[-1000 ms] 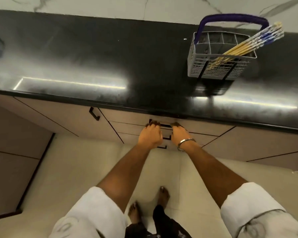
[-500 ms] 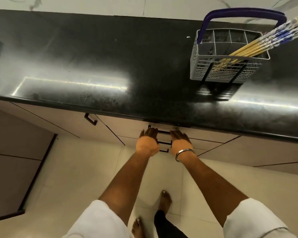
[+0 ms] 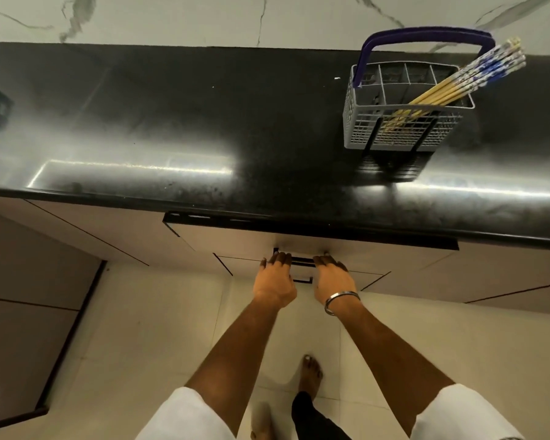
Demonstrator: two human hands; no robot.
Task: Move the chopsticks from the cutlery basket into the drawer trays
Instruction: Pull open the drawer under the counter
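Two hands (image 3: 305, 277) on one drawer (image 3: 315, 242)

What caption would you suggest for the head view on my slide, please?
Both hands, left hand and right hand, on the top drawer, barely open; chopsticks wait in the cutlery basket.

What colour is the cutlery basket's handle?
Dark blue-purple, arching over the grey cutlery basket; its handle shows clearly in the head view.

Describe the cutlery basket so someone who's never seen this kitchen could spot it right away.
Look along the black countertop to its right end, near the marble wall. The cutlery basket stands there alone: a grey mesh caddy with a purple handle, with yellow-and-blue chopsticks leaning out.
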